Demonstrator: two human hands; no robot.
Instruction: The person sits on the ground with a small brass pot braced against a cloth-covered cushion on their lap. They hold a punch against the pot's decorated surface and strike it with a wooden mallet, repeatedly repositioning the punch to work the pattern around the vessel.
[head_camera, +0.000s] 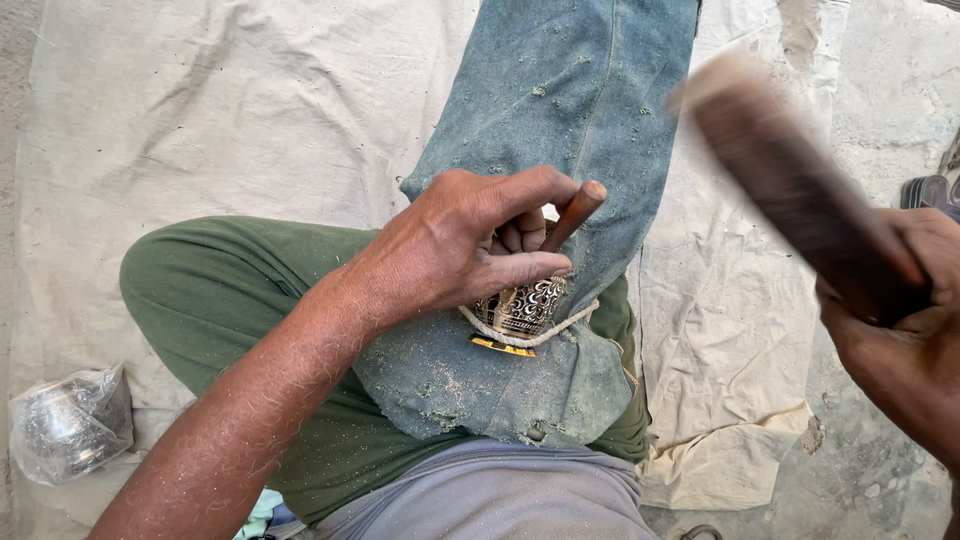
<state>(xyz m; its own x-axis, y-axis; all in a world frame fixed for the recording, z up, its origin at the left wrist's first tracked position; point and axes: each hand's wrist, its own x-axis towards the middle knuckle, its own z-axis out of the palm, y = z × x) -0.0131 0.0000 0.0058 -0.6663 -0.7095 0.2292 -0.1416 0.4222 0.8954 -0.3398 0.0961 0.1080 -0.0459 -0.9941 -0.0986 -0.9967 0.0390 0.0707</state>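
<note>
My left hand (465, 245) grips a thin wooden-handled chisel (575, 212), its tip set down on a small engraved metal vessel (522, 306). The vessel has a dark and silver swirl pattern and sits in a ring of white rope (530, 338) on a dusty blue denim cloth (560, 110) across my lap. My right hand (900, 300) is at the right edge, closed around a dark wooden mallet (790, 170) that is raised and blurred by motion, apart from the chisel.
A pale canvas sheet (220, 110) covers the ground. A shiny metal piece in a clear plastic bag (70, 425) lies at the lower left. My folded leg in green trousers (220, 290) is under the denim. Bare concrete (890, 100) shows at the right.
</note>
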